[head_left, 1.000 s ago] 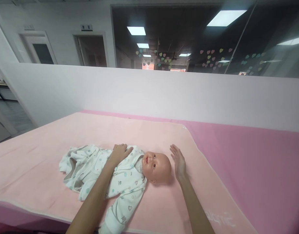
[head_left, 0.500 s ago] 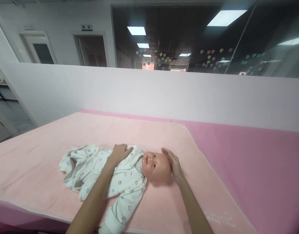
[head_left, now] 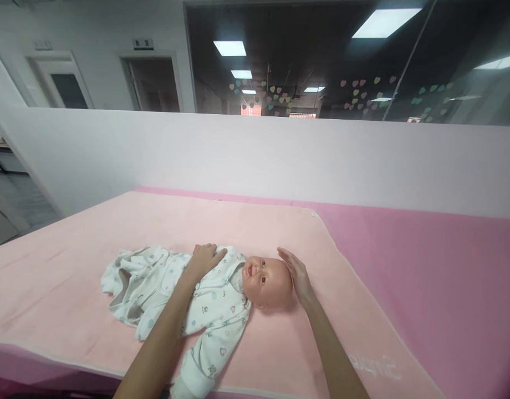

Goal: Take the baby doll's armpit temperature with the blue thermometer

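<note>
A baby doll [head_left: 267, 281] lies on its back, its bald head to the right and its mouth open. It wears a white printed baby outfit [head_left: 215, 310], with one sleeve stretched towards me and the leg part rumpled at the left. My left hand [head_left: 205, 260] rests flat on the doll's front, fingers extended, near its far arm. Beside the top of the doll's head is my right hand [head_left: 296, 274], slightly cupped with its fingers stretched out. Whether its palm touches the head I cannot tell. Neither hand grips anything.
Under the doll is a pale pink blanket [head_left: 92, 233] on a brighter pink padded surface [head_left: 438, 266]. A low white wall [head_left: 255, 158] runs along the back. Above it is a dark window [head_left: 305, 61] with heart stickers. Doorways stand at the back left.
My right hand has shifted slightly up, its fingertips drawing a little away from the doll's head. My left hand and the doll stay in place. The camera view has tilted slightly.
</note>
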`<state>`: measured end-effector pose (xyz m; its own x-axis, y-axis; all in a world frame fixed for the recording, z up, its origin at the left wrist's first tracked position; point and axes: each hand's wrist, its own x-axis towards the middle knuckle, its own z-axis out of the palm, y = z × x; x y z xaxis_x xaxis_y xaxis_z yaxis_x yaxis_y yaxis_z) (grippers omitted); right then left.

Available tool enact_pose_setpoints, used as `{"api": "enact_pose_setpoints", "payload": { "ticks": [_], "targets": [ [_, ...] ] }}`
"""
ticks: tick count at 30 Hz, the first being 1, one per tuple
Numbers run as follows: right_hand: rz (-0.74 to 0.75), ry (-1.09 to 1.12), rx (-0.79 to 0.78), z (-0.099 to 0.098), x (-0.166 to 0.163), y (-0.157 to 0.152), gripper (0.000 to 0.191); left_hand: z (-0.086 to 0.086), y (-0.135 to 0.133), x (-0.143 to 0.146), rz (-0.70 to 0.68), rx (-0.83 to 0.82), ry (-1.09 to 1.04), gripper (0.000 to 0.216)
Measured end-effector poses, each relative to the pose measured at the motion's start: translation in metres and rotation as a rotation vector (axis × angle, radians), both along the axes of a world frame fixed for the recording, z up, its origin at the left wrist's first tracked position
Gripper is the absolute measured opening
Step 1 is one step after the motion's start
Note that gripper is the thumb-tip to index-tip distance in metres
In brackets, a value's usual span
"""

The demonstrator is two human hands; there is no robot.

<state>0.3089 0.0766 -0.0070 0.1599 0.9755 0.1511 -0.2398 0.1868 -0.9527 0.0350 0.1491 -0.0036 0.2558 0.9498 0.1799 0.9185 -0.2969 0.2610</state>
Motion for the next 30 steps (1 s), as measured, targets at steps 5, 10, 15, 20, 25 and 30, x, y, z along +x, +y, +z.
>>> {"api": "enact_pose_setpoints", "payload": {
  "ticks": [5, 10, 15, 20, 25, 30],
  "targets": [
    [0.095, -0.043, -0.020, 0.0016, -0.0063, -0.0032, 0.046, 0.0005, -0.0009, 0.0003, 0.013, 0.001, -0.012, 0.043],
    [0.085, -0.060, -0.023, 0.0027, -0.0077, -0.0046, 0.045, 0.0004, -0.0012, 0.0004, -0.004, -0.015, -0.005, 0.042],
    [0.053, 0.027, -0.020, 0.0017, -0.0013, -0.0019, 0.043, -0.0007, 0.0001, -0.0001, -0.001, -0.014, -0.013, 0.043],
    [0.042, 0.036, -0.008, 0.0012, -0.0007, -0.0023, 0.047, -0.0016, 0.0008, -0.0005, -0.013, -0.020, -0.016, 0.044],
    [0.089, -0.071, -0.020, 0.0009, -0.0073, -0.0043, 0.043, -0.0020, 0.0009, -0.0003, -0.007, 0.000, -0.025, 0.043],
    [-0.034, -0.081, 0.026, -0.0009, 0.0009, -0.0015, 0.041, -0.0033, 0.0027, -0.0007, 0.003, 0.016, -0.005, 0.045]
  ]
}}
